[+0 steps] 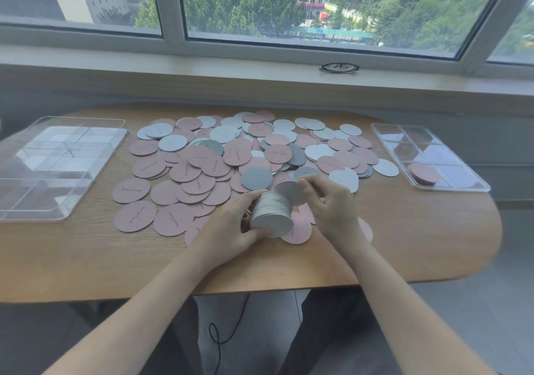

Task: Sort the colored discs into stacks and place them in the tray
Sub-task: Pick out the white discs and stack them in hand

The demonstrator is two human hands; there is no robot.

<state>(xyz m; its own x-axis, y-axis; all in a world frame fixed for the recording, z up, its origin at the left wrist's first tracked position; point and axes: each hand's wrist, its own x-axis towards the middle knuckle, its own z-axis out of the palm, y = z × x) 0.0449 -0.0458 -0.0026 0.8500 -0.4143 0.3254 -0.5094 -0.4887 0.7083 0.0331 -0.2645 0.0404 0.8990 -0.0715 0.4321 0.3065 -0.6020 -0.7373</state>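
Pink discs [179,195]: handwritten dark script on their faces; on several it reads "Good Luck".
Clearest example: the pink disc [278,153] near the middle of the pile, just beyond the grey disc [256,178].
Another: the pink disc [173,220] at the pile's near left edge, script running upward.
White discs [172,142]: faint marks, not legible.
Grey disc: no print seen.

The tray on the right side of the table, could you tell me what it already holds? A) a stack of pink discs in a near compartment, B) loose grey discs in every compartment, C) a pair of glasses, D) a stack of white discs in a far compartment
A: the right tray holds one stack of pink discs in its near-left compartment; the other compartments look bare.
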